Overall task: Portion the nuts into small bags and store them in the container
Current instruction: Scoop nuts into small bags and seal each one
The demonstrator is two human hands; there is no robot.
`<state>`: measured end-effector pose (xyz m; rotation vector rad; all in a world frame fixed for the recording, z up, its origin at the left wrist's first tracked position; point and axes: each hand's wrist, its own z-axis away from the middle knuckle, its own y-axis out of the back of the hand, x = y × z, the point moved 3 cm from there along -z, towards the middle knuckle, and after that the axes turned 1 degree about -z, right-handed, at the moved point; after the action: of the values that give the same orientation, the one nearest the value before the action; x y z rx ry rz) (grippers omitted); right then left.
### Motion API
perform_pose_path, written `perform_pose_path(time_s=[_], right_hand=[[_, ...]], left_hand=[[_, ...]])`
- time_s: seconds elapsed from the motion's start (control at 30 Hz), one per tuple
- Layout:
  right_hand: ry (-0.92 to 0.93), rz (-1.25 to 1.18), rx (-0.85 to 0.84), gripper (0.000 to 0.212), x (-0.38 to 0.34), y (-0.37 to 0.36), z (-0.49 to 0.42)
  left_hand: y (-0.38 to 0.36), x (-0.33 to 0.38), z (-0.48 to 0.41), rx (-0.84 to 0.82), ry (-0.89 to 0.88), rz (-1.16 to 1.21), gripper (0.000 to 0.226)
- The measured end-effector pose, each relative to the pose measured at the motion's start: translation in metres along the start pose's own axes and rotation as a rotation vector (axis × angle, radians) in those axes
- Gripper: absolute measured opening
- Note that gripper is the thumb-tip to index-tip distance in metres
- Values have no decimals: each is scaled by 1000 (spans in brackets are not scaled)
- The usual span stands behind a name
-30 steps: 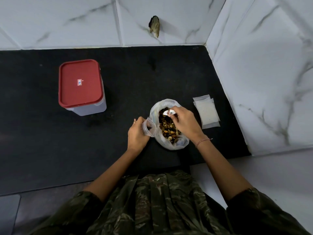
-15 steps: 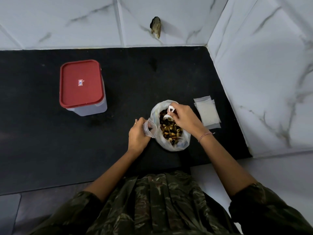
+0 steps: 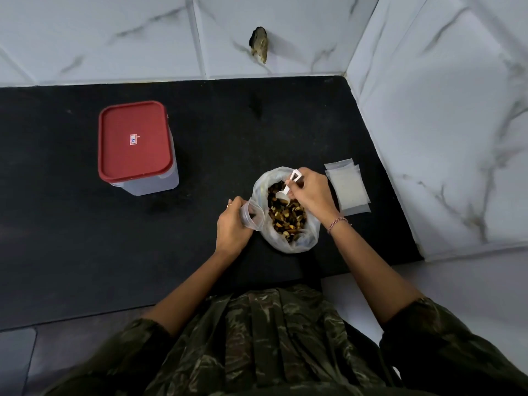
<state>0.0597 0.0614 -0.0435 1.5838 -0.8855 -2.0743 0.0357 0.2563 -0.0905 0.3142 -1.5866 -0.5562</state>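
Note:
A large clear plastic bag full of mixed nuts sits open on the black counter. My right hand grips a small white scoop by its handle, its bowl over the nuts at the bag's far side. My left hand holds a small clear zip bag with its mouth open, right beside the big bag's left edge. A clear container with a red lid stands shut at the back left.
A stack of empty small zip bags lies to the right of the nut bag, near the marble side wall. The black counter ends at a tiled back wall with a dark hole.
My right hand has shifted from the bag's middle toward its far rim with the scoop, the scoop's bowl now turned down to the nuts. My left hand stays put with the small bag.

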Motion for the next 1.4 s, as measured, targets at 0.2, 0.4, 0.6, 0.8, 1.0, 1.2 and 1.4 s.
perform_pose_path(time_s=[0.2, 0.4, 0.6, 0.8, 1.0, 1.2, 1.4], right_hand=[[36, -1, -151, 10, -5, 4, 9], [-124, -114, -151, 7, 1, 5, 6], [-316, -375, -56, 12, 15, 4, 11], [-354, -425, 130, 15, 24, 17, 16], [-336, -531, 191, 18, 21, 19, 26], [-472, -957, 248, 11, 16, 22, 38], [-408, -1162, 205, 13, -21, 24, 52]], left_hand=[[-1, 1, 1, 4, -9, -18, 24], [-3, -2, 1, -4, 6, -8, 23], [-2, -3, 1, 1, 15, -9, 22], [1, -5, 3, 16, 12, -33, 23], [8, -2, 4, 66, 35, -33, 26], [19, 10, 6, 115, -25, 15, 37], [18, 14, 5, 119, -29, 47, 44]])
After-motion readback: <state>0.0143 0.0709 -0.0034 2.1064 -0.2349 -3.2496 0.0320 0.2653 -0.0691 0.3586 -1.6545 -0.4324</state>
